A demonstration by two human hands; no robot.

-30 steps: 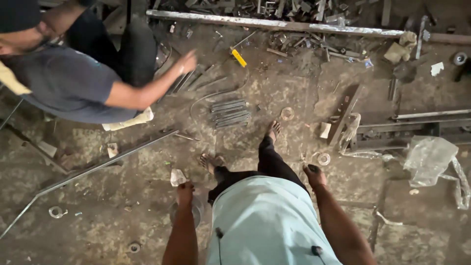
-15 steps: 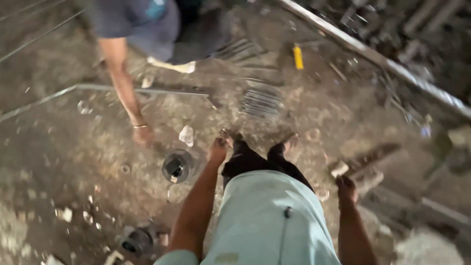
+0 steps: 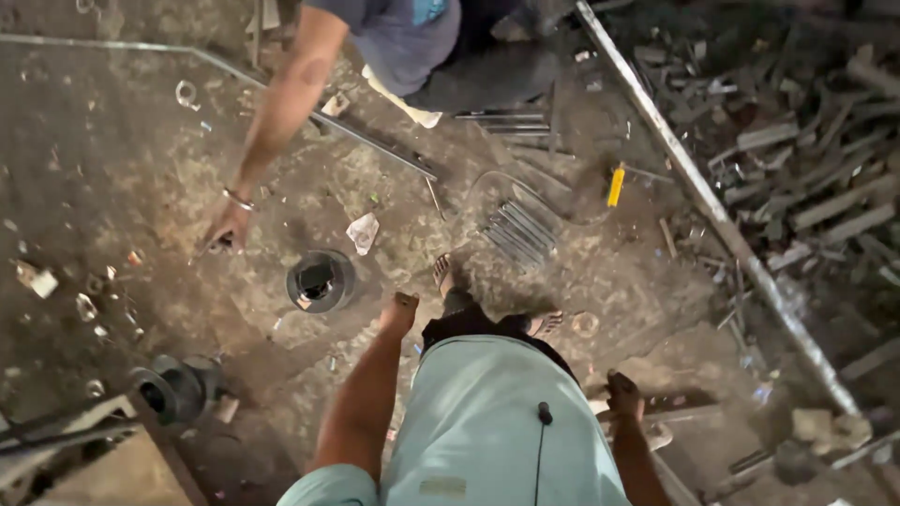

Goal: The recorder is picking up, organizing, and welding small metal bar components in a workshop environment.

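I stand on a dirt workshop floor in a pale green shirt. My left hand [image 3: 398, 314] hangs at my side with its fingers curled and nothing in it, above and to the right of a round black metal part [image 3: 320, 279] on the ground. My right hand [image 3: 623, 394] hangs low by my hip, dark and seen from above; its fingers are hard to make out. Ahead of me a crouching co-worker reaches down, that hand [image 3: 225, 230] touching the floor left of the round part.
A bundle of short metal rods [image 3: 520, 230] lies by my foot, a yellow tool [image 3: 615, 185] beyond it. A long steel bar [image 3: 722, 230] runs diagonally past a scrap pile [image 3: 806, 159]. A black pipe fitting [image 3: 173, 389] and a bent thin rod [image 3: 375, 141] lie left.
The view has swung left and down. The co-worker's arm has come from reaching right to touching the floor at left. My arms stay hanging at my sides.
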